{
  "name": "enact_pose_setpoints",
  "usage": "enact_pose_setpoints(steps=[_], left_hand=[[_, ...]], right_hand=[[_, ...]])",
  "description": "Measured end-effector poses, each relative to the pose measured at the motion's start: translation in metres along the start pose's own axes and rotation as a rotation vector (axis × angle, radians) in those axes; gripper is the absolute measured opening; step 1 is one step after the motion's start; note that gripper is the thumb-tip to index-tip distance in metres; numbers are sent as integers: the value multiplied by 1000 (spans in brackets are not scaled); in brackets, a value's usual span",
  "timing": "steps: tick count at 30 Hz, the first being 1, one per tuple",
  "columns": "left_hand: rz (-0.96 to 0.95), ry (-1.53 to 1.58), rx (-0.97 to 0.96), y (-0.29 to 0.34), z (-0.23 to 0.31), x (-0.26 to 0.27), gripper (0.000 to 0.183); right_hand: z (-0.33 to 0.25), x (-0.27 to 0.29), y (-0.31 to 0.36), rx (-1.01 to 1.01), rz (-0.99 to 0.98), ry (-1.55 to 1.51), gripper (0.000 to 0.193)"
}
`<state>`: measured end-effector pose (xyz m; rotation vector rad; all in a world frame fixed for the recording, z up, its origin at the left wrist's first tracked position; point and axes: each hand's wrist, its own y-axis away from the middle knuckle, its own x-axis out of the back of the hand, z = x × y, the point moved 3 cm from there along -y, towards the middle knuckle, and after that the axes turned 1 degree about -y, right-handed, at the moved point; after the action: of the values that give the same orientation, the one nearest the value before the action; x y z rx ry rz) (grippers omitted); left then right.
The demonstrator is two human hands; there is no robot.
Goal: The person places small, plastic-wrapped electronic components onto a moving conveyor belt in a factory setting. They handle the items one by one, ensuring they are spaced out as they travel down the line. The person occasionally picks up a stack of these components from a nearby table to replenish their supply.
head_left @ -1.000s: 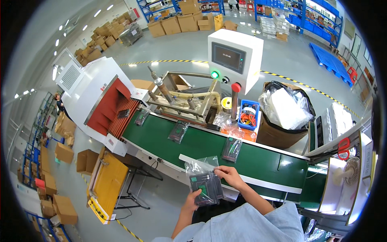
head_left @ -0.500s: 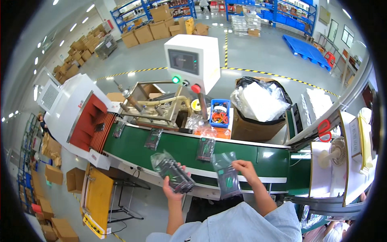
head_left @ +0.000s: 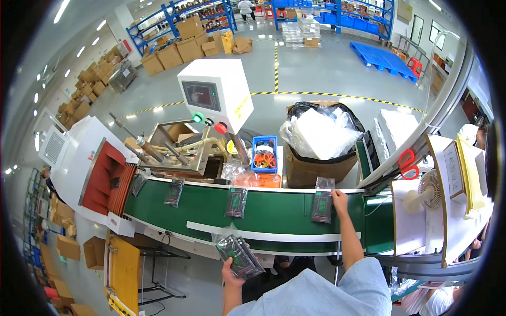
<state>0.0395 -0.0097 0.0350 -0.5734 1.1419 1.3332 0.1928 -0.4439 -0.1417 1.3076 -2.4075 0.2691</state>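
The left hand point(head_left: 230, 275) has most of its fingers hidden beneath overlapping flat, dark packets in clear plastic point(head_left: 241, 258), too bunched to count. Writing on the dark rectangular screen point(head_left: 201, 96) is too small to read. Crumpled clear film point(head_left: 301, 131) hides the brown cardboard box's point(head_left: 321, 173) inside. The top edge cuts blue metal shelving point(head_left: 231, 17).

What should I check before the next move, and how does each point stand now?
1. Left hand holding the bagged stack: ok.
2. Right hand at the single packet: ok, fingertips at its edge.
3. Single packet released: cannot tell.
4. Single packet apart from the nearest packet: ok, green belt shows between them.
5. Green lamp lit: ok.
6. Screen readout: cannot tell, too small.
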Motion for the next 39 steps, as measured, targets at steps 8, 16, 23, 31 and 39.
enact_pose_setpoints(steps=[8,16,23,31,39], left_hand=[[137,17,80,13,0,1,53],[324,-112,76,22,12,49,39],[283,-357,97,17,15,48,41],[241,-563,106,14,12,43,42],[309,-264,0,2,20,34,34]], right_hand=[[-69,-93,35,-42,60,336,28],[-110,-136,70,83,-268,302,43],[-234,-113,215,35,-1340,-388,33],[-235,-102,216,85,-1284,-303,24],[-227,-89,204,202,-1301,-171,22]])
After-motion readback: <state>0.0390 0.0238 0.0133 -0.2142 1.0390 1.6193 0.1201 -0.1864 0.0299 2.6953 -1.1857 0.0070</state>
